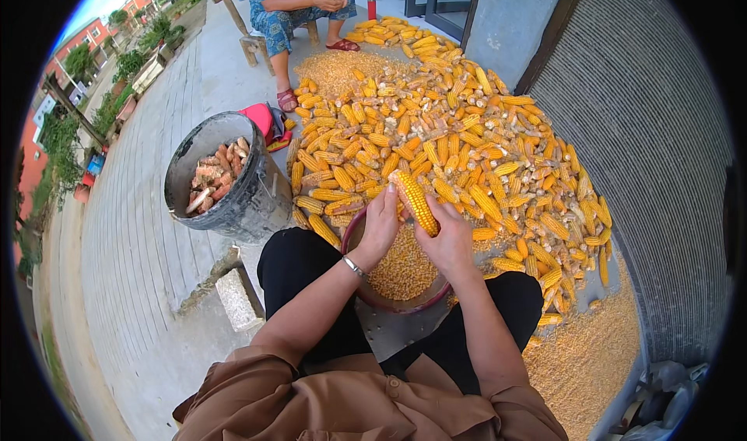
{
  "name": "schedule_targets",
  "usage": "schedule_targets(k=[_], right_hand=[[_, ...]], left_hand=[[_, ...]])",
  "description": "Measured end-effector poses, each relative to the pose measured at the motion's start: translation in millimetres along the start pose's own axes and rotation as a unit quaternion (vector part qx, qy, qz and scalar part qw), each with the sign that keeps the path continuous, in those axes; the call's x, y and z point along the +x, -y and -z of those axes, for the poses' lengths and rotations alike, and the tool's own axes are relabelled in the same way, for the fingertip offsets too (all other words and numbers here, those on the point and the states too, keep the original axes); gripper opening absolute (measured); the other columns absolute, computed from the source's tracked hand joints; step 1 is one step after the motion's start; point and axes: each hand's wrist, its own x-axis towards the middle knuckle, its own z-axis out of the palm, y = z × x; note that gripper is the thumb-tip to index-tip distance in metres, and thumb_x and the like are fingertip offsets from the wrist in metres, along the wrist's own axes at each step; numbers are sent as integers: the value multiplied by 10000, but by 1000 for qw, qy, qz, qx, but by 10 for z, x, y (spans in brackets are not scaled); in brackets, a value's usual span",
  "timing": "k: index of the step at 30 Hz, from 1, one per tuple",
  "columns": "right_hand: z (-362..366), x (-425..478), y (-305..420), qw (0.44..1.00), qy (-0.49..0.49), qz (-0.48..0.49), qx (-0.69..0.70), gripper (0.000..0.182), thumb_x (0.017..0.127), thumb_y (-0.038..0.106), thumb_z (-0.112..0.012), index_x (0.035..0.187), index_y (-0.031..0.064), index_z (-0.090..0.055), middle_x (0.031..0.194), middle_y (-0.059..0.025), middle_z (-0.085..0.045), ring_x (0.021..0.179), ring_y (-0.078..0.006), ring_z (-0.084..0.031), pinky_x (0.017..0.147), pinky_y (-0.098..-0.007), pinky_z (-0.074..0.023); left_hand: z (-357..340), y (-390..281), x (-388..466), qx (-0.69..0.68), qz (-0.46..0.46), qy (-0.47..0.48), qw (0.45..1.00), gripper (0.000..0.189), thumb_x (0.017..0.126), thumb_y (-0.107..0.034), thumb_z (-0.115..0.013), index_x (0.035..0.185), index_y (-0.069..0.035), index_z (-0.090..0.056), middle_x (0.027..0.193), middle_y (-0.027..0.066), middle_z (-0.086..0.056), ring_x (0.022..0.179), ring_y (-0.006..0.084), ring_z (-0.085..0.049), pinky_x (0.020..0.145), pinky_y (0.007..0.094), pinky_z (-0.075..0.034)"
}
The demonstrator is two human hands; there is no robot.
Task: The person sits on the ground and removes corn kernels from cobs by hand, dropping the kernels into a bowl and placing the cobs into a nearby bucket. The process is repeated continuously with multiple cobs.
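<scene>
A partly shelled ear of corn is held slanting between my two hands, above a dark red basin with loose corn kernels in it. My left hand, with a metal bracelet at the wrist, grips the upper left side of the ear, where bare cob shows. My right hand is closed around the lower right end, on rows of yellow kernels. The basin stands between my knees. Beyond it spreads a large heap of corn ears.
A dirty bucket holding bare corn cobs stands at the left, near a concrete block. Another person sits at the top beside loose kernels. More kernels lie at the lower right, along a ridged wall.
</scene>
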Motion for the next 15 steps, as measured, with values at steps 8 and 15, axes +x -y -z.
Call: schedule_targets(k=[8, 15], right_hand=[[-52, 25, -29, 999, -22, 35, -26, 531, 768, 181, -723, 1272, 61, -607, 1023, -128, -655, 872, -338, -667, 732, -422, -544], [-12, -14, -29, 998, -1, 25, -51, 565, 752, 164, -728, 1291, 54, -599, 1036, -142, -652, 897, -339, -666, 750, -422, -545]], left_hand=[[59, 57, 48, -93, 31, -19, 995, 335, 976, -290, -387, 939, -45, -613, 692, 34, -586, 555, 85, -503, 455, 233, -377], [-26, 15, 25, 92, -47, -8, 995, 399, 980, -395, -588, 974, 2, -626, 740, 22, -599, 663, 76, -513, 585, 259, -415]])
